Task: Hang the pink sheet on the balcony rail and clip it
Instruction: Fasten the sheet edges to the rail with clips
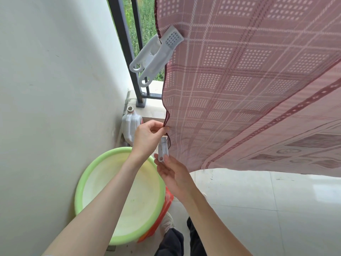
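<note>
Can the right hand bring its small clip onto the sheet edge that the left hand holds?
Probably yes. The right hand holds the small white clip just beside the dark edge of the pink sheet, right below where the left hand pinches it. Nothing lies between them.

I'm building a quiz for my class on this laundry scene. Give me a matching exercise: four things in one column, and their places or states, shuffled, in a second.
Things:
1. large clip
2. small clip
3. basin
4. jug

Places or states:
A. on the floor under the arms
B. clamped on the sheet edge, high up
C. in the corner by the wall, uncapped
D. held by the right hand

Pairs: 1-B, 2-D, 3-A, 4-C
</note>
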